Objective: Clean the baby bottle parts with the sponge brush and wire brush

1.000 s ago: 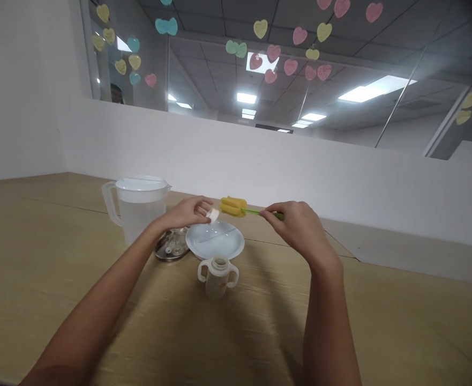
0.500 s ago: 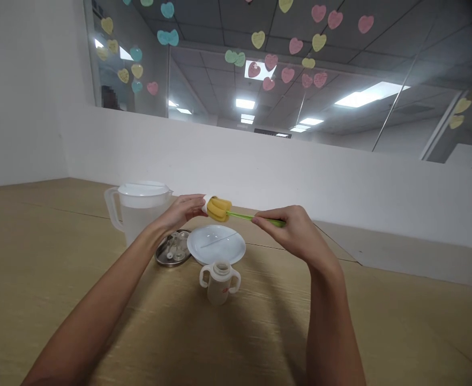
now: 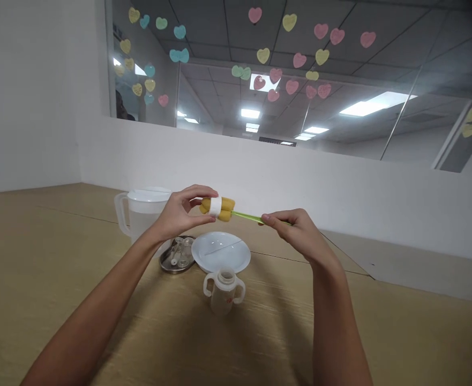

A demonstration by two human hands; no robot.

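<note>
My left hand (image 3: 180,213) grips a white bottle ring (image 3: 215,206) between thumb and fingers. A bottle brush (image 3: 227,206) with a yellow sponge head runs through the ring, sponge showing on both sides of it. My right hand (image 3: 300,231) is closed around the brush's thin green handle. Below, a two-handled baby bottle (image 3: 222,298) stands upright on the table with its mouth uncovered. Behind it lies a white plate (image 3: 230,254). To its left, a round metal tray (image 3: 171,269) carries several small clear parts.
A lidded translucent pitcher (image 3: 141,217) stands at the back left, partly behind my left hand. The wooden table (image 3: 171,338) meets a white wall (image 3: 260,166). Above is a glass window with heart-shaped sticky notes; part of a person's head shows at its left.
The sponge head has gone through the ring and now pokes out on its left side. My left fingers have shifted to a wider pinch around the ring. The camera view has tilted slightly.
</note>
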